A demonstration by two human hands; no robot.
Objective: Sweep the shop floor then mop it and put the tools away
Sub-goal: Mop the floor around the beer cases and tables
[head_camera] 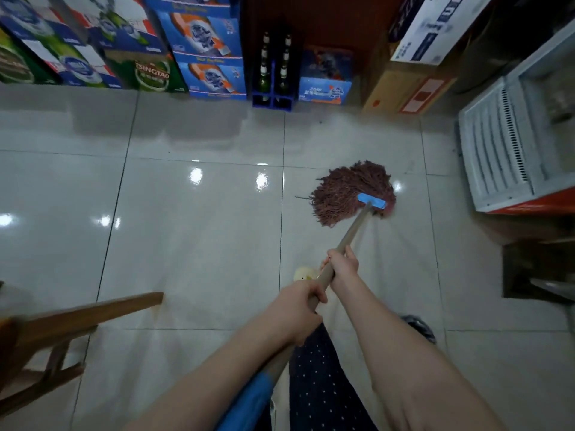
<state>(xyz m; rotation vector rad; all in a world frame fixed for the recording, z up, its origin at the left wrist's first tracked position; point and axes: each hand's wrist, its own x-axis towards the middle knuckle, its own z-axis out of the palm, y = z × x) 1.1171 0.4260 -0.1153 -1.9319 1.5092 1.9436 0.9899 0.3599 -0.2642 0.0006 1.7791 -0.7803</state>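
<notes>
I'm in the mopping stage — both hands are wrapped tight around the mop handle (351, 234). Right hand (342, 264) is forward, lower on the shaft; left hand (298, 309) is behind it, nearer my body. Just a short stretch of handle shows between them.

Mop head (348, 194) lies on the tiled floor (193, 259), ahead and right of me, near the white vented cabinet (497, 150) but not touching it. Strands are fanned out flat, mostly to the left of the blue clamp (371, 201).

Axis: the handle runs diagonally from lower left at my waist up to the right, head end pointing toward the far right corner, where the cardboard box (404, 88) stands. The blue clamp sits across the shaft.

To do this step well, I judge:
- keep the strands flat and loaded, not riding on the clamp
- work overlapping passes, backing away from wet tile
- run along the base of the beer cartons (149, 73) and the bottle crate (272, 98) without knocking them — the glass bottles look tippy
- mind the wooden chair (62, 325) at left

The floor is glossy with lamp reflections; I can't tell wet from dry.
</notes>
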